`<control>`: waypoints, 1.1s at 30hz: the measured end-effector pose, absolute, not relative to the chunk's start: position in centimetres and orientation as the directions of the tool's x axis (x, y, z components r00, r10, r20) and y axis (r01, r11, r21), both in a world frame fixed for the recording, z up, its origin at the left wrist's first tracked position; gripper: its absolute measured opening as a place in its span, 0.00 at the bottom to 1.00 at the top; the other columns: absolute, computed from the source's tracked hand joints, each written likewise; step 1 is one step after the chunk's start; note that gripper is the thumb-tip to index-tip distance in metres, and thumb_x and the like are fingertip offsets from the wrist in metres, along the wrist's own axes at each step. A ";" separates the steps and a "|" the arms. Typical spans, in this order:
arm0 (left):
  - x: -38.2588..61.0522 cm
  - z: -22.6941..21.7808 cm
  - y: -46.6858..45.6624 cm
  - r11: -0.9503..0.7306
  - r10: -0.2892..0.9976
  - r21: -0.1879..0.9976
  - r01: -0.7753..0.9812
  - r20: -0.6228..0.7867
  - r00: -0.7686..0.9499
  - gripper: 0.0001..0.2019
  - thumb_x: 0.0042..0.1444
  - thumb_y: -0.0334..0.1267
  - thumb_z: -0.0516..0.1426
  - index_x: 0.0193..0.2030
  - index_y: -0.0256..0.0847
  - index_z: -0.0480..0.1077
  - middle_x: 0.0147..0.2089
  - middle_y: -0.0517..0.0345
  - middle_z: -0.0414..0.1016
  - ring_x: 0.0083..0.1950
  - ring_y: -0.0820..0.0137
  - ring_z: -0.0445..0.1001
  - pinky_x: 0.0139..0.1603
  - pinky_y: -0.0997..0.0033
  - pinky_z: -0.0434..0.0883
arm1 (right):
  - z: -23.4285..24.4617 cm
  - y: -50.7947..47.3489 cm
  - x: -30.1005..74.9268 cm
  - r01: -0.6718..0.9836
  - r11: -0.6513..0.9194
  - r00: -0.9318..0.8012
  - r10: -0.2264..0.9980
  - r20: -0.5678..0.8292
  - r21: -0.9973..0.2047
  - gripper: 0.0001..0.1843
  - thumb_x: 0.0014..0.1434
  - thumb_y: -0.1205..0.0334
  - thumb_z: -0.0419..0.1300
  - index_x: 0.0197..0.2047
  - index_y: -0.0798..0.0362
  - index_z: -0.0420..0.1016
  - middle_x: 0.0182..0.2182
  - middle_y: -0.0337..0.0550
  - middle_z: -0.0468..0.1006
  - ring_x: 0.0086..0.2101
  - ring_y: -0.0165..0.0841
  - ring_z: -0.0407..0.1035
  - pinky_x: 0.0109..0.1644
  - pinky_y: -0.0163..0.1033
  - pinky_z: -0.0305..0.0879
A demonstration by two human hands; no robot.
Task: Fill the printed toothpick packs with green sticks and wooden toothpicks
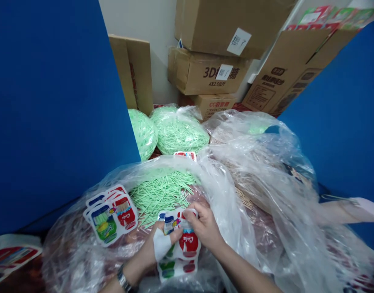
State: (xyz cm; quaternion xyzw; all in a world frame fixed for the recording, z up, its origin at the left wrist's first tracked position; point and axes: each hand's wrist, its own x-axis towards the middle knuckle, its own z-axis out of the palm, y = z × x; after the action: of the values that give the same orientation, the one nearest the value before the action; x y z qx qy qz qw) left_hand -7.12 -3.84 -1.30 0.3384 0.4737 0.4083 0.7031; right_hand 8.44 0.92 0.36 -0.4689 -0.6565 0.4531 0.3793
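Several printed cards [190, 245], overlapping one another, are held over the near edge of an open clear plastic bag [80, 256], their fronts showing a red panel marked "Cola" and a blue and green one. The left hand [161, 241], with a white wrap at the base of its thumb and a metal wristband [123, 280] further down, is clamped on their left side, thumb pressed across the front. The right hand [205, 224] pinches their upper right corner between thumb and forefinger. Just beyond the hands, toward the bag's far edge, lies a loose heap of pale green sticks [162, 195]. A fanned stack of similar cards [109, 221] rests to the left of that heap, near the bag's left edge, well apart from the left hand. To the right, a second clear bag [266, 175] bunches up beside the first, with light brown sticks [243, 199] showing at its left edge. Past the far edge of the open bag are another card [185, 156], mostly hidden, and two rounded bags of green sticks [182, 136]. Three stacked cardboard boxes [202, 75] stand behind these, the middle one printed "3D", between blue panels [53, 101] on both sides.
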 end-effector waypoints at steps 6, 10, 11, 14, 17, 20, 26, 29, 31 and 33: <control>-6.7 -1.9 -3.6 0.346 0.934 0.925 -0.158 -0.324 0.152 0.13 0.47 0.45 0.65 0.28 0.36 0.72 0.25 0.62 0.74 0.27 0.70 0.70 0.31 0.74 0.67 | 1.1 0.7 8.4 0.372 0.309 -0.332 0.925 0.185 -0.875 0.15 0.65 0.56 0.50 0.28 0.53 0.67 0.23 0.37 0.70 0.25 0.29 0.65 0.31 0.33 0.60; -7.6 -2.4 -3.6 0.301 0.949 0.952 -0.059 -0.293 0.118 0.12 0.50 0.43 0.63 0.27 0.35 0.72 0.24 0.62 0.74 0.26 0.72 0.69 0.30 0.74 0.67 | 2.0 0.8 10.8 0.373 0.367 -0.443 0.877 0.184 -0.852 0.12 0.66 0.59 0.47 0.45 0.51 0.70 0.35 0.43 0.77 0.37 0.34 0.72 0.41 0.37 0.66; -7.8 -2.6 -3.7 0.316 0.945 0.947 -0.052 -0.309 0.105 0.12 0.50 0.43 0.63 0.28 0.35 0.73 0.25 0.61 0.74 0.26 0.71 0.69 0.30 0.74 0.67 | 2.2 0.9 11.7 0.378 0.347 -0.415 0.892 0.177 -0.858 0.14 0.66 0.59 0.48 0.50 0.51 0.68 0.39 0.45 0.78 0.39 0.35 0.72 0.43 0.38 0.67; -7.8 -3.0 -3.9 0.363 0.929 0.930 -0.056 -0.357 0.099 0.13 0.50 0.44 0.63 0.28 0.34 0.73 0.24 0.59 0.75 0.25 0.70 0.70 0.29 0.73 0.68 | 2.4 1.3 13.6 0.395 0.242 -0.284 0.949 0.133 -0.886 0.18 0.64 0.56 0.49 0.56 0.51 0.64 0.41 0.47 0.77 0.40 0.36 0.72 0.44 0.39 0.68; -7.1 -2.8 -4.0 0.335 0.936 0.938 -0.087 -0.321 0.148 0.13 0.48 0.43 0.64 0.31 0.34 0.74 0.25 0.59 0.75 0.26 0.70 0.69 0.29 0.73 0.68 | 2.3 1.4 13.2 0.425 0.208 -0.356 0.933 0.049 -0.881 0.15 0.59 0.55 0.56 0.48 0.52 0.69 0.36 0.43 0.77 0.35 0.34 0.71 0.37 0.36 0.66; -6.4 -2.2 -3.8 0.305 0.944 0.948 -0.085 -0.290 0.160 0.11 0.46 0.41 0.66 0.31 0.35 0.73 0.24 0.63 0.71 0.24 0.72 0.66 0.27 0.74 0.65 | 1.9 1.1 11.3 0.496 0.250 -0.421 0.907 0.021 -0.832 0.09 0.55 0.56 0.62 0.34 0.53 0.71 0.27 0.37 0.73 0.28 0.31 0.67 0.31 0.33 0.61; -6.7 -2.0 -3.6 0.298 0.949 0.951 -0.082 -0.286 0.132 0.14 0.43 0.38 0.67 0.35 0.37 0.70 0.25 0.65 0.67 0.25 0.74 0.63 0.28 0.76 0.63 | 2.1 0.3 9.1 0.477 0.430 -0.506 0.847 0.160 -0.767 0.12 0.64 0.58 0.52 0.31 0.52 0.70 0.26 0.38 0.73 0.28 0.30 0.67 0.33 0.34 0.60; -7.1 -2.1 -3.9 0.320 0.936 0.947 -0.019 -0.313 0.160 0.11 0.45 0.39 0.65 0.28 0.38 0.67 0.23 0.66 0.63 0.25 0.74 0.61 0.27 0.77 0.61 | 2.5 0.3 10.1 0.455 0.453 -0.533 0.828 0.173 -0.767 0.09 0.65 0.59 0.51 0.39 0.51 0.71 0.30 0.41 0.75 0.31 0.31 0.70 0.36 0.35 0.63; -7.4 -2.3 -4.2 0.352 0.924 0.936 0.026 -0.352 0.153 0.13 0.46 0.40 0.65 0.25 0.38 0.64 0.22 0.66 0.62 0.24 0.74 0.60 0.26 0.76 0.60 | 2.4 0.9 12.2 0.513 0.446 -0.450 0.867 0.213 -0.734 0.11 0.65 0.59 0.51 0.48 0.50 0.68 0.36 0.44 0.76 0.37 0.33 0.71 0.41 0.37 0.66; -7.7 -2.6 -4.4 0.369 0.919 0.929 0.027 -0.369 0.139 0.13 0.47 0.42 0.64 0.25 0.39 0.64 0.23 0.65 0.63 0.24 0.73 0.61 0.26 0.75 0.62 | 1.5 1.8 15.1 0.672 0.388 -0.224 0.918 0.327 -0.631 0.17 0.64 0.58 0.51 0.56 0.51 0.63 0.45 0.49 0.74 0.46 0.38 0.69 0.50 0.43 0.65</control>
State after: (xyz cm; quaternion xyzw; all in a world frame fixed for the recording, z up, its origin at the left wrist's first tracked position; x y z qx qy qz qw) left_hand -7.68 -4.38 -2.61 0.4313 0.5487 0.3601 0.6191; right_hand 15.13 1.84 1.55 -0.5226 -0.7608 0.1816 0.3393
